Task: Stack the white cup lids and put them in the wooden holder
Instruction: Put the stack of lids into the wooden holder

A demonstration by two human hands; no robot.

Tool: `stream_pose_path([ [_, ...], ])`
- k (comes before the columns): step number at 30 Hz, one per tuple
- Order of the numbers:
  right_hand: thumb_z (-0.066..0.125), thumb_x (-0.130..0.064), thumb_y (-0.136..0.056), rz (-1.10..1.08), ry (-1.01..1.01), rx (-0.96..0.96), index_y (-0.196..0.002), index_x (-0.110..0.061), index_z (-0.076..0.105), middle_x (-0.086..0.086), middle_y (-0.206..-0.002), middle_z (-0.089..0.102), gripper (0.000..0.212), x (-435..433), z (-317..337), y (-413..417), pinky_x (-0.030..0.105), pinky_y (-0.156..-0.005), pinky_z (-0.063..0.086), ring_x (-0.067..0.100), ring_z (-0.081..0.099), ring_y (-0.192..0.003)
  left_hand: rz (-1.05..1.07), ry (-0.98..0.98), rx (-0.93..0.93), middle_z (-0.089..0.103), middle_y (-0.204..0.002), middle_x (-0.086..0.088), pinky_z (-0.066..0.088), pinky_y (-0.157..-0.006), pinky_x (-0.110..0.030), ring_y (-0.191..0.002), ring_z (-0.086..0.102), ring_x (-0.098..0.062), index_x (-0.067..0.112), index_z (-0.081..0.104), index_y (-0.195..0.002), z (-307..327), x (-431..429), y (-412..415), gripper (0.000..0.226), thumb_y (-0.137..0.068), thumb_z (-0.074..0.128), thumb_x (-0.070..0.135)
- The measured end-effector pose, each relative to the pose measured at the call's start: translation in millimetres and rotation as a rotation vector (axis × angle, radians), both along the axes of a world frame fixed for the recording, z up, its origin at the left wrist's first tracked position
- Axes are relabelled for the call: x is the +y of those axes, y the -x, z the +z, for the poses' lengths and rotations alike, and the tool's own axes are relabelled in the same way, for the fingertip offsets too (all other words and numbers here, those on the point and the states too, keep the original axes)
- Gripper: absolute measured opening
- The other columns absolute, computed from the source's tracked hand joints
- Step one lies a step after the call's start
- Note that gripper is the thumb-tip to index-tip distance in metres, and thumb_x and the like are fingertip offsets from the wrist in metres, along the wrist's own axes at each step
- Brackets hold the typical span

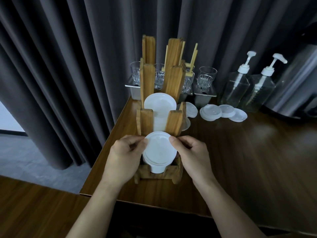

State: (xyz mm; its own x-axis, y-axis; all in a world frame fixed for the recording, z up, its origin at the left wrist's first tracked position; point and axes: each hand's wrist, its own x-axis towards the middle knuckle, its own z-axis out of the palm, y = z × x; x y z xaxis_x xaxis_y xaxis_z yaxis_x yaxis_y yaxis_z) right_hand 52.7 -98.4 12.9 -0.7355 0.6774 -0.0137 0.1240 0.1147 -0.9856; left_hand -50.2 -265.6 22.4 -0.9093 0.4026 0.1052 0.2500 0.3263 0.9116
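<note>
A stack of white cup lids (pixel 160 150) stands in the front slot of the wooden holder (pixel 145 121), which rises in steps on the table. My left hand (pixel 123 157) grips the stack's left rim and my right hand (pixel 190 155) grips its right rim, thumbs on top. A second lid stack (pixel 160 103) fills the middle slot behind. Loose white lids (pixel 223 112) lie on the table to the right, and another lid (pixel 191 109) leans by the holder's right side.
Glass tumblers (pixel 206 77) sit on steel containers at the back. Two clear pump bottles (pixel 240 83) and a steel urn (pixel 295 86) stand at the right. Dark curtains hang behind. The table's left edge (pixel 106 145) runs close to the holder.
</note>
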Motion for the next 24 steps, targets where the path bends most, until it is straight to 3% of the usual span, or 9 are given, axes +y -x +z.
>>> stream_pose_path([
  [4,0.077,-0.039,-0.090,-0.008,0.013,0.012,-0.103,-0.024,0.079,-0.016,-0.093,0.078,0.020,-2.0,-1.3,-0.2,0.018,-0.078,0.052,-0.003,0.071,-0.092,0.009,0.046,0.031,0.073,-0.110,0.018,0.048,-0.083,-0.007,-0.102,0.067,0.004,0.023,0.079,-0.118,-2.4,0.1,-0.3,0.024,-0.101,0.065,0.034],
  [10,0.078,-0.038,-0.090,0.006,0.027,0.061,-0.092,-0.024,0.079,-0.005,-0.087,0.077,0.014,2.0,3.0,-4.3,0.033,-0.081,0.058,0.009,0.071,-0.083,0.068,0.075,0.142,0.071,-0.110,0.017,0.057,-0.086,-0.023,-0.099,0.067,0.004,0.025,0.078,-0.118,1.2,-2.4,-10.1,0.034,-0.096,0.065,0.047],
  [12,0.077,-0.035,-0.091,0.027,0.030,0.078,-0.092,-0.023,0.079,-0.004,-0.085,0.077,0.012,5.1,6.5,-8.6,0.032,-0.079,0.059,0.008,0.070,-0.077,0.099,0.059,0.196,0.070,-0.108,0.018,0.058,-0.084,-0.028,-0.099,0.067,0.001,0.026,0.078,-0.114,6.9,-1.9,-16.8,0.031,-0.096,0.064,0.047],
  [16,0.074,-0.028,-0.094,0.055,-0.004,0.103,-0.096,-0.021,0.078,-0.008,-0.078,0.075,0.008,17.4,13.7,-17.1,0.021,-0.069,0.057,0.003,0.069,-0.069,0.127,0.041,0.317,0.068,-0.104,0.021,0.055,-0.083,-0.023,-0.100,0.067,-0.001,0.026,0.078,-0.112,20.1,6.5,-29.1,0.020,-0.098,0.067,0.036],
  [21,0.072,-0.022,-0.096,0.082,-0.053,0.144,-0.100,-0.020,0.078,-0.009,-0.081,0.075,0.007,42.3,25.9,-29.2,0.017,-0.066,0.054,0.005,0.070,-0.071,0.066,-0.005,0.361,0.068,-0.104,0.024,0.050,-0.080,-0.011,-0.102,0.064,0.005,0.030,0.077,-0.110,37.3,34.7,-48.4,0.017,-0.097,0.066,0.033],
  [24,0.072,-0.020,-0.096,0.060,-0.072,0.171,-0.099,-0.020,0.078,-0.007,-0.081,0.074,0.007,64.3,32.4,-36.1,0.015,-0.064,0.052,0.005,0.069,-0.068,-0.010,0.002,0.375,0.069,-0.103,0.024,0.053,-0.080,-0.014,-0.102,0.064,0.007,0.034,0.076,-0.109,45.7,61.6,-61.9,0.017,-0.096,0.066,0.034],
])
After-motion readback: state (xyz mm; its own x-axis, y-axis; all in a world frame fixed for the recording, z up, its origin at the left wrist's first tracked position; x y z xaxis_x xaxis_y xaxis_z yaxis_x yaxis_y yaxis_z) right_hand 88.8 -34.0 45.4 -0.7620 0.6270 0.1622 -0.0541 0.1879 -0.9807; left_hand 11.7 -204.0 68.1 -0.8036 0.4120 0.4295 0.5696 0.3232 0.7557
